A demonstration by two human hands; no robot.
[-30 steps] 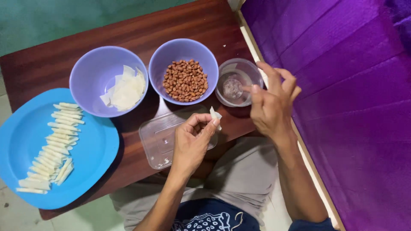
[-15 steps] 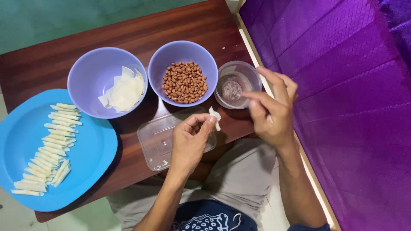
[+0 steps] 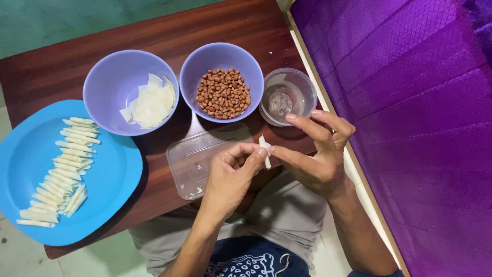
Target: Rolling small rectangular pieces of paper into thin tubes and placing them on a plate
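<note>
My left hand (image 3: 229, 177) pinches a small white rolled wrapper (image 3: 265, 150) between thumb and fingers, just over the near edge of the wooden table (image 3: 102, 56). My right hand (image 3: 318, 154) has its index fingertip against the same wrapper, its other fingers spread apart. Under the hands lies a clear plastic lid (image 3: 197, 159). Behind them stand a purple bowl of peanuts (image 3: 223, 94), a purple bowl of white wrapper pieces (image 3: 148, 105) and a small clear cup (image 3: 287, 97) holding a little liquid.
A blue plate (image 3: 107, 174) on the left carries a row of several finished white rolls (image 3: 59, 172). A purple quilted surface (image 3: 410, 128) fills the right side. My lap in grey fabric shows below the table edge.
My right hand came back from the clear cup toward my left hand and now touches the wrapper. The left hand has stayed about where it was, holding the wrapper.
</note>
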